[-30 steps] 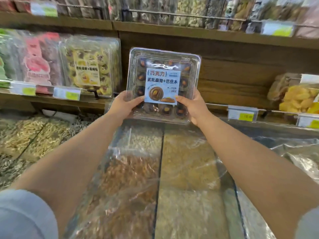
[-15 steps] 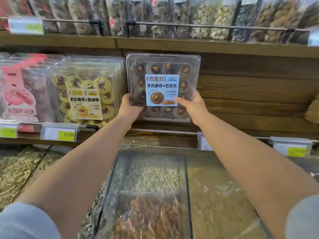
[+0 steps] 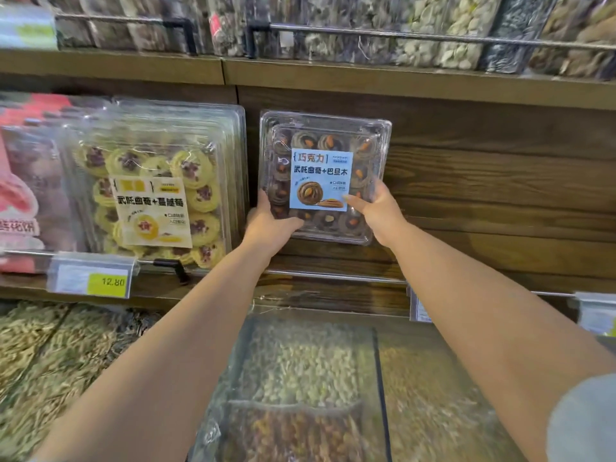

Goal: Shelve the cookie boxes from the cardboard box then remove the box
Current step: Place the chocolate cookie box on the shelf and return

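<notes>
A clear plastic cookie box (image 3: 325, 175) with dark chocolate cookies and a blue label stands upright against the wooden back panel, above the middle shelf (image 3: 333, 288). My left hand (image 3: 270, 225) grips its lower left corner. My right hand (image 3: 376, 208) holds its lower right side, thumb on the label. Both arms reach forward. The cardboard box is out of view.
Yellow cookie boxes (image 3: 156, 185) stand just left of the held box, pink packs (image 3: 23, 188) further left. A metal rail (image 3: 333, 274) with a price tag (image 3: 90, 278) fronts the shelf. Jars of nuts fill the upper shelf (image 3: 366, 78). Covered bulk bins (image 3: 300, 378) lie below.
Both hands have carried the chocolate cookie box up and deeper into the shelf bay, close to the back panel beside the yellow boxes. The view has moved closer.
</notes>
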